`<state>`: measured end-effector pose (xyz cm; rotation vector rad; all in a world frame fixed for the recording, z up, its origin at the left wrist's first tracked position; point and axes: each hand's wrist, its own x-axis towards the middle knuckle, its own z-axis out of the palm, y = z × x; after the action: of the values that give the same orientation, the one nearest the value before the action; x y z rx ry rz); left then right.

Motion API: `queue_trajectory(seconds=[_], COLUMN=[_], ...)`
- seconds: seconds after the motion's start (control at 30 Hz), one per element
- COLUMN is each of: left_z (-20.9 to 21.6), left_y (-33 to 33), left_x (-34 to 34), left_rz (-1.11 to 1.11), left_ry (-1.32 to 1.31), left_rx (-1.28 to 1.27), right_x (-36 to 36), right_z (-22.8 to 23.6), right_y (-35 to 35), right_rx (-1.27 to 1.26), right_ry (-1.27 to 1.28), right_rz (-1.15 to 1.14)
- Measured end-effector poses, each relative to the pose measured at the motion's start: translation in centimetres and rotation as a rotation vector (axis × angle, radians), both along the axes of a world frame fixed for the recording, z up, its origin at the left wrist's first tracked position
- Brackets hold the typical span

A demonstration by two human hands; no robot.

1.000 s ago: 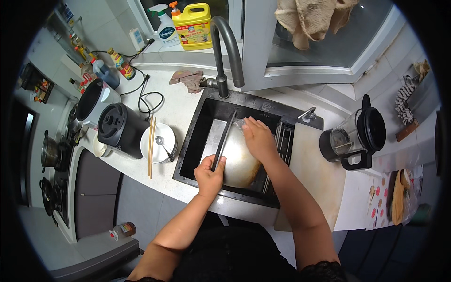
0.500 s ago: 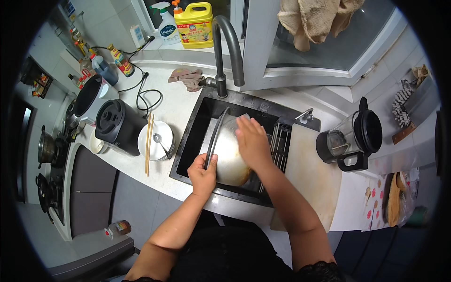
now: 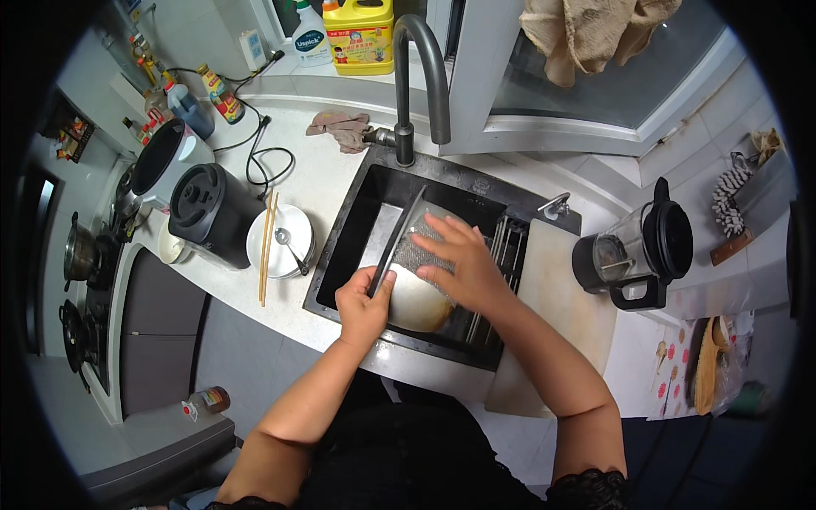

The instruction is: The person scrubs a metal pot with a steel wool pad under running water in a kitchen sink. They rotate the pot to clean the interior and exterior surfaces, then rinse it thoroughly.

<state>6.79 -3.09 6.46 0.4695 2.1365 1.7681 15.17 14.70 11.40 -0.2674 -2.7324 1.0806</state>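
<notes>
Over the black sink (image 3: 337,255) a round, domed silver metal vessel (image 3: 418,308) with a dark rim is tilted on its side, rim to the left. Whether it is a pan or a lid I cannot tell; its lower part has a brownish stain. My left hand (image 3: 363,310) is closed on the near part of the rim, thumb on the inner edge. My right hand (image 3: 469,265), fingers somewhat spread, presses a grey mesh scrubbing cloth (image 3: 416,252) against the domed side. Its fingers partly hide the cloth.
A dark faucet (image 3: 421,81) rises behind the sink. Right of it lie a cutting board (image 3: 557,314) and a blender (image 3: 633,246). To the left are a stack of white bowls (image 3: 270,225) with chopsticks and a spoon, and a dark lidded appliance (image 3: 212,221).
My right hand has moved slightly down, its fingers spreading, and the grey mesh cloth now shows under it. My left hand keeps hold of the rim. The whole view has shifted a little.
</notes>
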Motion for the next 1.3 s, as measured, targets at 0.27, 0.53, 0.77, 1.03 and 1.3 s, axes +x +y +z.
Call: queue_trajectory(seconds=[0.27,0.53,0.77,1.03,1.3], left_z=[1.3,1.4,0.9,0.9,-0.2], left_y=[0.3,0.2,0.7,2.0,1.6], left_x=[-0.7,-1.1,0.1,0.6,1.7], left_rz=[-0.038,-0.063,-0.014,0.170,0.201], left_ry=[0.113,0.029,-0.018,-0.034,0.019], left_rx=[0.043,0.073,0.076,0.132,0.107], right_x=[-0.2,-0.2,0.0,-0.1,-1.8], right_z=[1.5,1.7,1.1,-1.9,-4.1], right_y=[4.5,4.7,-1.1,-3.4,-3.4], right_rx=[-0.397,-0.468,0.006,0.015,-0.327], right_ry=[-0.038,-0.089,-0.068,0.191,0.256], right_rz=[-0.033,-0.017,-0.170,-0.326,-0.534])
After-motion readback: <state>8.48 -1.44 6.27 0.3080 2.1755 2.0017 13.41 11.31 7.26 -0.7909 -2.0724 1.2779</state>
